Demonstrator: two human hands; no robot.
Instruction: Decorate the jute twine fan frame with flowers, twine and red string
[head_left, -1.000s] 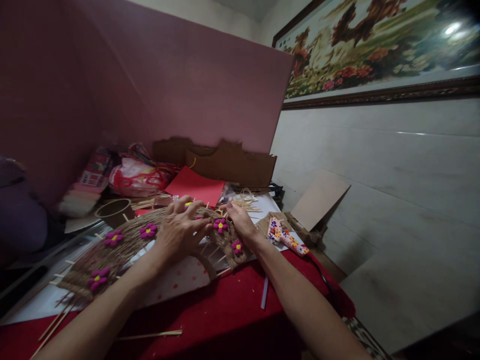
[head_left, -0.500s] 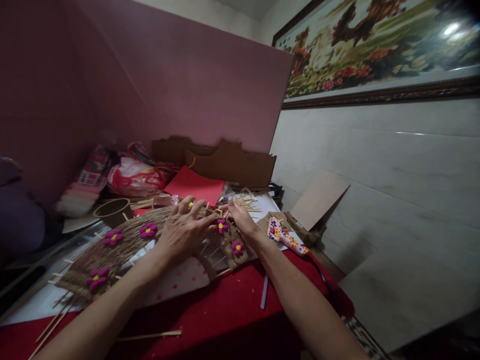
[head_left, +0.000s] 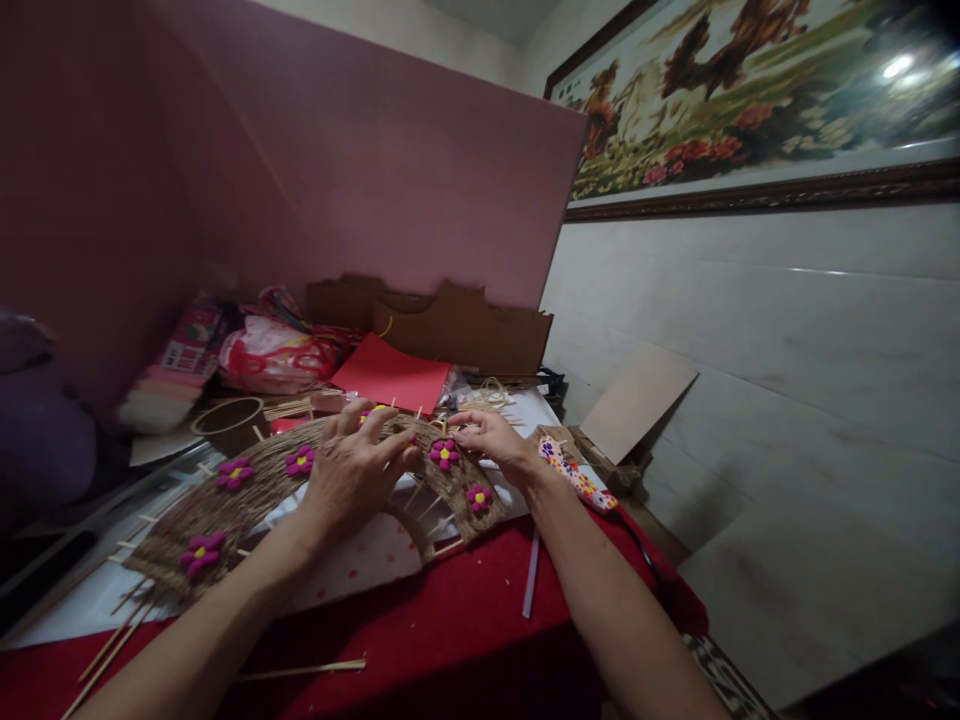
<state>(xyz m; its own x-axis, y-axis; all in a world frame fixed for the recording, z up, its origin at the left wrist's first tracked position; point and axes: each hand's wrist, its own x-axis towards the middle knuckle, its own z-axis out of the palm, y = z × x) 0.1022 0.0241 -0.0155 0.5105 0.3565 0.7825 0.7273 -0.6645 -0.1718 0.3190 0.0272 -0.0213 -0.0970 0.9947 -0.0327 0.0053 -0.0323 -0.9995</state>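
A curved fan of woven twine point(head_left: 247, 490) on thin wooden sticks lies on the table, dotted with several pink flowers with yellow centres point(head_left: 444, 454). My left hand point(head_left: 351, 470) lies on the top of the arc with its fingers spread and pressing down. My right hand point(head_left: 491, 436) is at the arc's right end, its fingers curled and pinched on the outer edge of the weave. A flower-patterned glue gun point(head_left: 574, 474) lies just right of my right wrist.
A red cloth point(head_left: 465, 620) covers the table front, with loose sticks point(head_left: 307, 668) on it. Behind the fan stand a tape roll point(head_left: 229, 420), a red sheet point(head_left: 391, 374), cardboard cut-outs point(head_left: 457, 325) and bags point(head_left: 274, 352). A pink board point(head_left: 390, 160) and a white wall close off the back and right.
My right hand has turned from lying flat to curling on the fan's edge. The fan has shifted slightly; the left hand stays pressed on it.
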